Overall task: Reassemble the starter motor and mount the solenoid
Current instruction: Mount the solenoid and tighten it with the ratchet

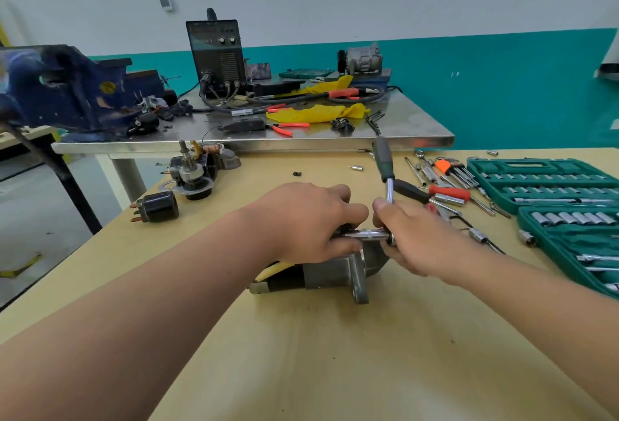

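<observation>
A grey metal starter motor point(335, 273) lies mid-desk on the pale wooden desk point(335, 370). The left hand point(301, 223) has its fingers curled over the motor's top. The right hand point(418, 239) grips a chrome green-handled ratchet wrench point(383, 161). A black cylindrical solenoid point(159, 208) sits beyond, near the left edge.

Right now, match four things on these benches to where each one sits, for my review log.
1 bench vise
2 socket set case
3 loose solenoid
4 ratchet

A in the right hand
B far left on the steel table
C right side of the wooden table
D wooden table, left of the starter motor

Pairs: 1-B; 2-C; 3-D; 4-A
</observation>
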